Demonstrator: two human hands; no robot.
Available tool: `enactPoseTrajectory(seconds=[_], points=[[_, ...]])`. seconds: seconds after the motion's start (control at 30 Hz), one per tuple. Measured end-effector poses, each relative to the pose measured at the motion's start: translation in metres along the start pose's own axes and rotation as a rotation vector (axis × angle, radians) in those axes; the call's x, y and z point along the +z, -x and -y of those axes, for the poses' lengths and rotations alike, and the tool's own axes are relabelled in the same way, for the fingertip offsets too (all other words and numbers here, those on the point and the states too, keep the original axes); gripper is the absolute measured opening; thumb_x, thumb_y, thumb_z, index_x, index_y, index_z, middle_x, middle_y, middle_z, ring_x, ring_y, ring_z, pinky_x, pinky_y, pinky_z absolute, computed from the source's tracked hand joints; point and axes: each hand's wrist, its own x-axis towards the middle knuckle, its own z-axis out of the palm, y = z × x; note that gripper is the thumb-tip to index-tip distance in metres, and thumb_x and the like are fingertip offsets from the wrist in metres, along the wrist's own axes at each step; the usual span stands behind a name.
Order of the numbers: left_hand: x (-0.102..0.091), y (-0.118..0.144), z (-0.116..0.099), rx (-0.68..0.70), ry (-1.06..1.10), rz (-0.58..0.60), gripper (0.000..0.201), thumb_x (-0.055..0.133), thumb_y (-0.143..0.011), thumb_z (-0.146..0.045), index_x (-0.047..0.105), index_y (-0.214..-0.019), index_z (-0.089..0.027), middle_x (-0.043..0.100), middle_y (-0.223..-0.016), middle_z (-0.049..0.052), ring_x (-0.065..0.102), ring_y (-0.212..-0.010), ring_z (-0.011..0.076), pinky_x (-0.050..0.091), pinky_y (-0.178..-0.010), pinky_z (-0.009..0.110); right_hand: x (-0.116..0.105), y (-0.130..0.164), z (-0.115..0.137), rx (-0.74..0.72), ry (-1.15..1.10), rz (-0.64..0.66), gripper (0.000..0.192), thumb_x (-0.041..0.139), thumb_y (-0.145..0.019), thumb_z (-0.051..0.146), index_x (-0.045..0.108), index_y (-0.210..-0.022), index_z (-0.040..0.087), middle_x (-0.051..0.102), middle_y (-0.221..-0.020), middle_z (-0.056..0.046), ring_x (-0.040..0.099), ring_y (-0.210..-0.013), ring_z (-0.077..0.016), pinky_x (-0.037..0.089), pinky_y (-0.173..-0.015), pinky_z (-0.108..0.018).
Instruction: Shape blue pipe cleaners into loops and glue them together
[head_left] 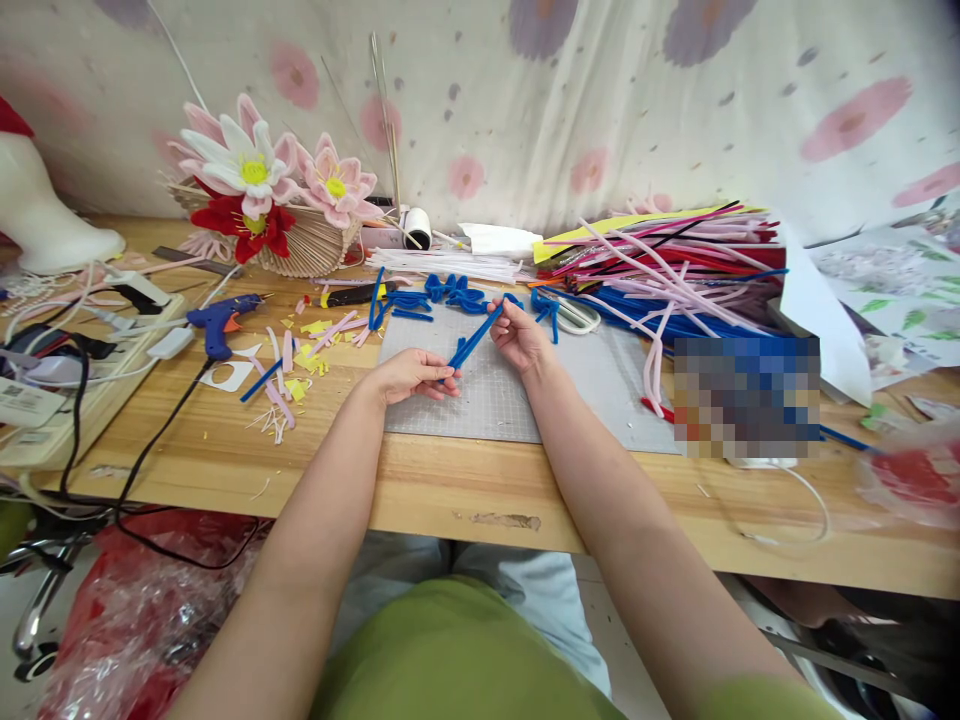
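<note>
A long wooden table (450, 480) with a light top runs across the whole view. A flat grey cutting mat (510, 395) with a fine grid lies on it, right in front of the person. To the right of the mat is a big messy pile of fuzzy craft sticks (675, 270) in pink, red, blue and yellow. At the back left stands a woven fan-shaped basket of soft pink, white and red flowers (262, 195). A white power strip (82, 370) with black and white cords sits at the left end of the table. Near it lies a small blue glue gun (217, 320) with an orange tip. Little bent blue fuzzy pieces (450, 292) lie at the far edge of the mat, and small yellow and pink scraps (304, 355) are scattered left of the mat.

Both hands are over the mat. The left hand (412, 375) pinches the low end of a folded blue fuzzy stick (472, 342) between thumb and fingers. The right hand (521, 335) is closed on the high end of the same stick. The stick slants up from left to right, stretched between the two hands, just above the mat.
</note>
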Motion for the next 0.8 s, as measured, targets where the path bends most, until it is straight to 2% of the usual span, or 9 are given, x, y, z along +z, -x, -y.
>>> enactPoseTrajectory(seconds=[0.27,0.47,0.67,0.8], points=[[0.003,0.0,0.0,-0.011,-0.011,-0.022,0.011,0.068,-0.07,-0.019,0.065,-0.068,-0.008,0.067,-0.07,0.009,0.066,-0.065,0.0149,0.049,-0.047,0.017,0.005,0.001,0.001,0.001,-0.015,-0.111,0.014,0.052,-0.077,0.012,0.059,-0.065,0.014,0.062,-0.062,-0.001,0.041,-0.043,-0.0002,0.037,-0.041,-0.01],[0.004,-0.001,0.0,-0.006,-0.033,-0.013,0.012,0.068,-0.07,-0.02,0.065,-0.071,-0.009,0.068,-0.071,0.009,0.066,-0.066,0.0148,0.05,-0.049,0.018,0.01,0.001,-0.005,-0.142,0.023,-0.233,0.016,0.051,-0.072,0.01,0.056,-0.058,0.014,0.057,-0.053,0.001,0.041,-0.042,-0.0011,0.032,-0.039,-0.011],[0.004,0.001,0.0,-0.02,-0.064,-0.026,0.013,0.067,-0.071,-0.021,0.065,-0.076,-0.01,0.068,-0.071,0.008,0.066,-0.069,0.0153,0.051,-0.052,0.019,0.013,0.003,-0.008,-0.222,0.163,-0.174,0.012,0.056,-0.071,0.02,0.058,-0.06,0.014,0.058,-0.054,0.0,0.042,-0.042,-0.0032,0.029,-0.038,-0.014],[0.004,0.001,-0.002,-0.031,-0.072,-0.039,0.013,0.066,-0.072,-0.021,0.065,-0.078,-0.01,0.068,-0.072,0.008,0.067,-0.069,0.0152,0.051,-0.052,0.019,0.013,0.002,-0.008,-0.219,0.192,-0.299,0.014,0.052,-0.069,0.015,0.054,-0.055,0.015,0.052,-0.048,0.003,0.037,-0.04,-0.003,0.025,-0.036,-0.015]])
